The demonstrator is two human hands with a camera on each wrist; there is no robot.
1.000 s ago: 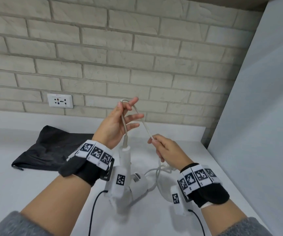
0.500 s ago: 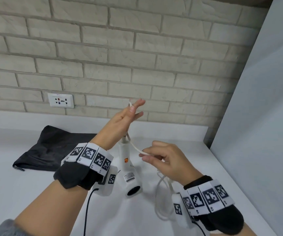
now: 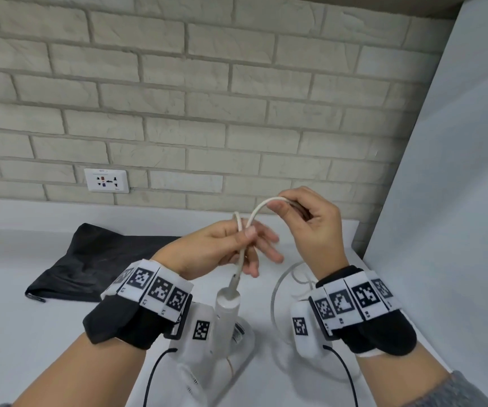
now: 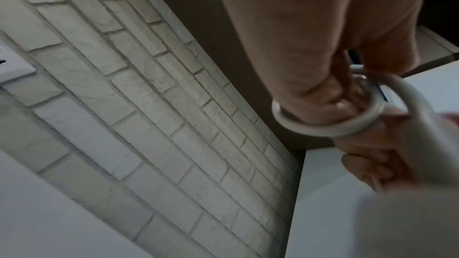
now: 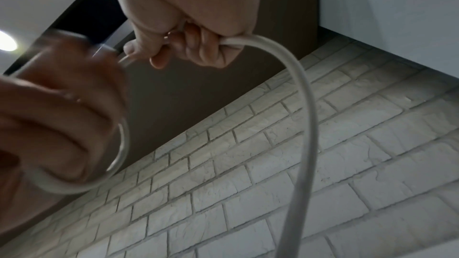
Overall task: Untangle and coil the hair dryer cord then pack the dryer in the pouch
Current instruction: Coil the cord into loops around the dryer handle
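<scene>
The white hair dryer hangs handle-up below my left hand, partly hidden by the wrist camera. My left thumb and fingers pinch its cream cord just above the handle, with a small bend poking out above the thumb. From there the cord arches right to my right hand, which pinches it a little higher. In the left wrist view a cord loop wraps my left fingers. In the right wrist view my right hand grips the cord, which drops away. The black pouch lies flat at the left.
Slack cord curls on the white counter under my right wrist. A brick wall with a socket stands behind. A white panel closes off the right side.
My right hand has lifted its stretch of cord from low over the counter to above my left hand. My left hand has dropped and turned, and its thumb now pinches the cord.
</scene>
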